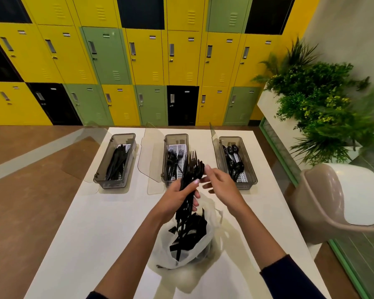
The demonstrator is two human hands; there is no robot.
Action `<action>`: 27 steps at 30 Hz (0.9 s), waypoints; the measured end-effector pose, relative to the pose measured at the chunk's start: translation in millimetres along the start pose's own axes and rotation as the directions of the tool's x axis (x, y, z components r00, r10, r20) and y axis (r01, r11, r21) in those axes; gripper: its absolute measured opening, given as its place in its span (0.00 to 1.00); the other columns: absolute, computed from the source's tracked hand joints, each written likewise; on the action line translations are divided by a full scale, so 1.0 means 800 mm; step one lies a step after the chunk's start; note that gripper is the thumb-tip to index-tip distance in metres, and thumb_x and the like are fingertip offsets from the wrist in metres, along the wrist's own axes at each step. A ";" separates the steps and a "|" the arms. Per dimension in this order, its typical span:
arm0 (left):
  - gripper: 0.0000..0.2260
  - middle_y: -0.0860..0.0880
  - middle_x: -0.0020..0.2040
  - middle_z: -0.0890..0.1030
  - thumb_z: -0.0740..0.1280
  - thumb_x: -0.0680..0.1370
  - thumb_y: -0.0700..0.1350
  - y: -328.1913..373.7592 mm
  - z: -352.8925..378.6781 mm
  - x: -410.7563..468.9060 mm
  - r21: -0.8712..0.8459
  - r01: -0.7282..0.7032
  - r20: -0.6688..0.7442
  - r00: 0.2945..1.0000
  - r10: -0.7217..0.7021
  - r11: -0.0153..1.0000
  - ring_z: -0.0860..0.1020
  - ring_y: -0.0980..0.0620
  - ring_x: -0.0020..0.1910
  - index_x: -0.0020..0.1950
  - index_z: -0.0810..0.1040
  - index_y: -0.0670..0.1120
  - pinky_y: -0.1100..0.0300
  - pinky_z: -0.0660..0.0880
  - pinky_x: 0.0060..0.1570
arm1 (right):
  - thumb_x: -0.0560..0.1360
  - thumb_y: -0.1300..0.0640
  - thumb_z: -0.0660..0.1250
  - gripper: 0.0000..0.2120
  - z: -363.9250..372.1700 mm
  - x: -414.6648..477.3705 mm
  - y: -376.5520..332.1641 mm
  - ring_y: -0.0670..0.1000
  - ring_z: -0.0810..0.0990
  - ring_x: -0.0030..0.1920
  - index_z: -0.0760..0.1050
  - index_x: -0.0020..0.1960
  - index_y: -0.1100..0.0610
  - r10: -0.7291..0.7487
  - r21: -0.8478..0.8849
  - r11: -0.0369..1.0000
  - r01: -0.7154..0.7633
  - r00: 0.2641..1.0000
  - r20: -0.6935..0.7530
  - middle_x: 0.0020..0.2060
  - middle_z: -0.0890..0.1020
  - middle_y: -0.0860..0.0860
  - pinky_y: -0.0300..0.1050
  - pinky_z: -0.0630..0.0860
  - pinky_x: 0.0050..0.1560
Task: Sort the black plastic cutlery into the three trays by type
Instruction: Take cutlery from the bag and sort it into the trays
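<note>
**While a bundle of forks is held up, three trays wait on the white tabletop**

As the person leans over the white tabletop [95, 223], the left hand [177, 197] is wrapped tight around a thick bundle of black cutlery [189, 180], fork tines fanning out at the top. The right hand [219, 180] meets that bundle from three o'clock, thumb and fingers loosely spread and touching the tine end; I cannot tell whether it has actually pinched a piece.

Directly below the hands, toward six o'clock, a white plastic bag [194, 249] lies open on the tabletop, with more black cutlery spilling from its mouth.

Along the far edge, at twelve o'clock, three smoky see-through trays stand in a row, each with its lid swung open to its left. The left tray [115, 160], at about ten o'clock from the hands, holds knives. The middle tray [175, 160], just behind the raised bundle, holds forks. The right tray [238, 162], at about two o'clock, holds spoons.

Beyond the tabletop rises a wall of yellow, green and black lockers [138, 61]. Leafy plants [320, 104] fill the corner at two o'clock, and a beige chair [333, 201] sits at three o'clock.
</note>
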State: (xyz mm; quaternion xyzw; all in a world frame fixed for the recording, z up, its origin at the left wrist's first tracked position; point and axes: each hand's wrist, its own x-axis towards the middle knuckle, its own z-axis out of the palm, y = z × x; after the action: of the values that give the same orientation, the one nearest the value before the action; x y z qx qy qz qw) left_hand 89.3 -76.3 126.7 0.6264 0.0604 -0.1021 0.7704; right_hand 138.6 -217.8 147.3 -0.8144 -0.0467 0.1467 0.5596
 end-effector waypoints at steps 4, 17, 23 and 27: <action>0.10 0.46 0.35 0.77 0.63 0.80 0.48 -0.008 0.004 0.007 0.040 -0.036 -0.054 0.998 0.038 0.999 0.77 0.51 0.28 0.53 0.72 0.42 0.56 0.77 0.32 | 0.78 0.38 0.55 0.25 0.012 0.011 -0.001 0.49 0.83 0.46 0.74 0.57 0.58 0.099 0.043 0.994 -0.101 0.994 0.050 0.46 0.82 0.52 0.47 0.78 0.49; 0.07 0.47 0.34 0.73 0.60 0.81 0.46 0.019 -0.027 0.032 -0.133 -0.276 -0.330 0.918 0.220 0.952 0.75 0.51 0.29 0.51 0.69 0.43 0.58 0.76 0.31 | 0.76 0.58 0.68 0.12 0.035 -0.015 0.035 0.49 0.83 0.47 0.75 0.57 0.61 0.129 0.045 0.982 -0.181 0.833 0.538 0.49 0.85 0.54 0.43 0.77 0.53; 0.07 0.48 0.33 0.74 0.59 0.82 0.47 0.025 -0.044 0.041 -0.131 -0.332 -0.415 0.874 0.253 0.934 0.75 0.53 0.29 0.52 0.69 0.42 0.56 0.77 0.34 | 0.75 0.63 0.69 0.04 0.028 -0.013 0.037 0.47 0.83 0.41 0.76 0.43 0.56 0.111 -0.012 0.992 -0.125 0.831 0.546 0.45 0.85 0.59 0.36 0.75 0.43; 0.08 0.49 0.33 0.74 0.59 0.82 0.47 0.029 -0.060 0.041 -0.131 -0.343 -0.421 0.869 0.261 0.930 0.75 0.53 0.30 0.53 0.69 0.42 0.58 0.77 0.34 | 0.75 0.64 0.68 0.06 0.017 -0.010 0.042 0.52 0.83 0.46 0.75 0.44 0.55 0.126 -0.087 0.992 -0.094 0.831 0.542 0.49 0.84 0.62 0.39 0.76 0.46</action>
State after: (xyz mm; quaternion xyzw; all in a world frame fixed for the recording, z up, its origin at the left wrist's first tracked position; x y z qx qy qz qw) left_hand 128.2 -27.5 131.2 0.5542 0.1261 0.1557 0.8079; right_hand 124.2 -220.3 113.3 -0.7555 -0.1616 0.4032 0.4905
